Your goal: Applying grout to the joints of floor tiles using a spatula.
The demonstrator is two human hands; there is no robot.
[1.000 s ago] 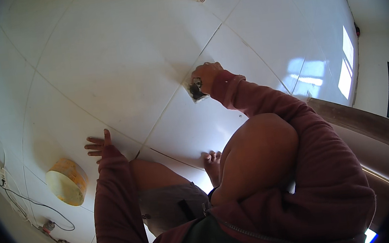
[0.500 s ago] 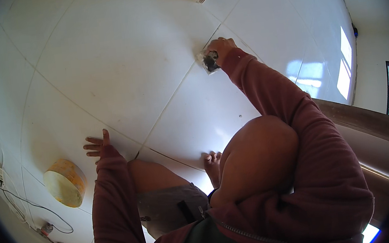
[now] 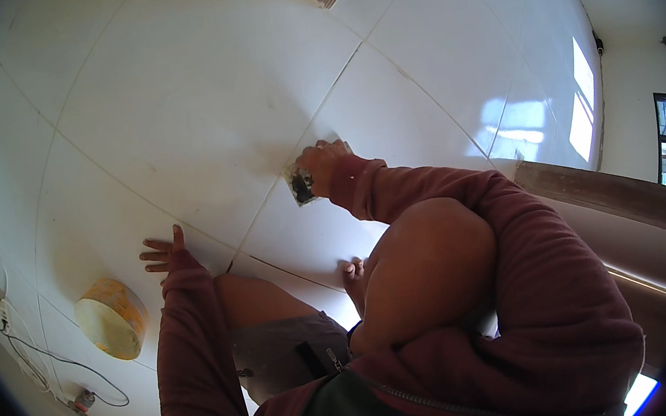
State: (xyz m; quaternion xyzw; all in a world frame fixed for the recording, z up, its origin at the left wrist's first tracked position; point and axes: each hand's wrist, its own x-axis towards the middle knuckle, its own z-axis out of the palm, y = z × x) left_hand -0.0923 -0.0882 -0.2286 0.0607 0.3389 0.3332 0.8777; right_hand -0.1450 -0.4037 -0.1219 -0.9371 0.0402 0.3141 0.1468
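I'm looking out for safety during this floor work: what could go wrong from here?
The round yellow-stained tub is close beside the left sleeve; a sideways swing of that arm might knock it. The bare foot is on glossy floor tiles, so it could slide if they are slick, which I can't tell. The right hand grips a flat hand tool with bare fingers, so a slip might scrape the knuckles.

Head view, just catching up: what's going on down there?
A crouching person's right hand grips a small flat tool, partly hidden by the fingers, at a joint line in the pale tiled floor. The left hand is spread open at the floor, holding nothing. A round yellowish tub stands to its left, with a cable farther left.
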